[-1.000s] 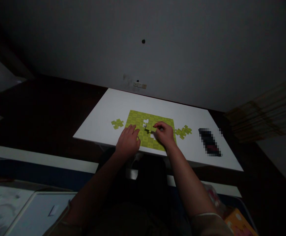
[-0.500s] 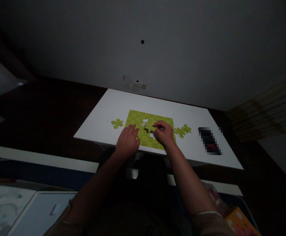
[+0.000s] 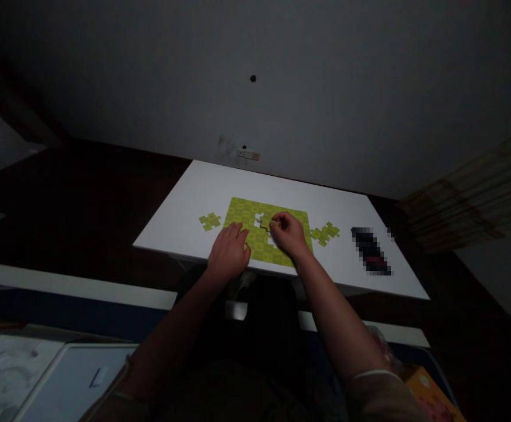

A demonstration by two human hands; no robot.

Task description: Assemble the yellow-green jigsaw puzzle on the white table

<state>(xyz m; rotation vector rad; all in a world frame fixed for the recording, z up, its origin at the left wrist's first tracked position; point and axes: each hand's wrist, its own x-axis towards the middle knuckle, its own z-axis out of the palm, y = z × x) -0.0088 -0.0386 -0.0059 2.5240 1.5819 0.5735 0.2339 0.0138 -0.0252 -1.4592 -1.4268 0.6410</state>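
Observation:
A yellow-green jigsaw puzzle (image 3: 255, 208) lies mostly assembled on a white table, with white gaps near its middle. My left hand (image 3: 228, 251) rests on the puzzle's front left part, fingers stretched out and holding nothing. My right hand (image 3: 289, 233) is closed in a pinch over the puzzle's middle. Its fingertips grip a puzzle piece (image 3: 266, 225) beside the white gap; the fingers partly hide this piece, and a dark edge shows under it. Loose pieces (image 3: 210, 221) lie left of the puzzle, and more loose pieces (image 3: 325, 233) lie to its right.
The white table (image 3: 171, 205) stands close to a grey wall with a socket strip (image 3: 248, 154). A dark, blurred-out object (image 3: 372, 252) lies at the table's right. Below right is an orange package (image 3: 431, 392); at lower left sits a pale framed board (image 3: 77, 375).
My right hand has shifted slightly left and lower toward the puzzle's gap, with the piece now lying flatter. My left hand stays on the puzzle. The camera view has moved slightly.

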